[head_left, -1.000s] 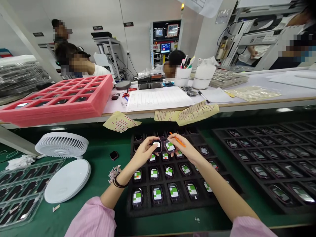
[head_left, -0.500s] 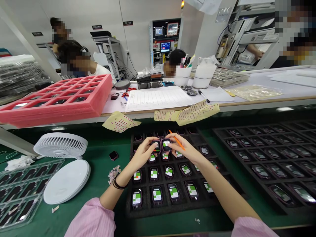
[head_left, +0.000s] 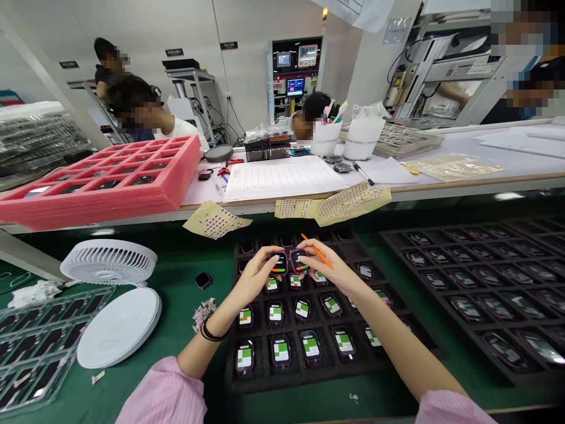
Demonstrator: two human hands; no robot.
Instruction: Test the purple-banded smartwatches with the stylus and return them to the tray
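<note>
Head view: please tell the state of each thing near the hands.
Left hand: holding left smartwatch.
Left smartwatch: screen lit.
Right hand: holding right smartwatch and orange stylus.
Right smartwatch: screen lit.
Orange stylus: held in fingers, tilted.
Black tray: pockets hold lit smartwatches.

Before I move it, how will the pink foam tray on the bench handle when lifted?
The pink foam tray looks light for its bulk, though the dark items in its cells add weight. Its thick walls suggest moderate stiffness, but it may flex.
</note>
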